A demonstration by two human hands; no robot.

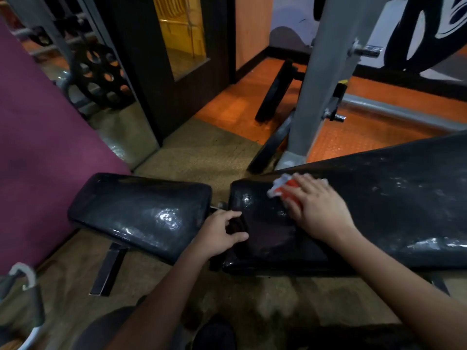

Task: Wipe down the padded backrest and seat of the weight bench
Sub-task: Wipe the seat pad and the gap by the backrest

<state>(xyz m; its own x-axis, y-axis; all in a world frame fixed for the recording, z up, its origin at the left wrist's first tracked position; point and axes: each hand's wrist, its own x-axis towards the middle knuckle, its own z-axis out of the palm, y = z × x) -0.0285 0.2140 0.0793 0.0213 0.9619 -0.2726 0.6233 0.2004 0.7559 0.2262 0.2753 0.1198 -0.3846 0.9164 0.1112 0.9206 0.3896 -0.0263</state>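
The black padded backrest (394, 198) slopes up to the right, its lower end near the middle of the view. The black padded seat (141, 210) lies to its left, across a narrow gap. My right hand (318, 205) presses a white and orange cloth (280, 186) flat against the lower end of the backrest. My left hand (219, 231) grips the lower corner of the backrest at the gap, fingers curled around its edge. Both pads shine wetly in patches.
A grey steel upright (318, 84) of the bench frame rises behind the backrest. A maroon pad (30, 160) fills the left side. A black weight plate (101, 74) leans at the back left. A dark door frame (151, 72) stands beyond. The floor is tan mat and orange tile.
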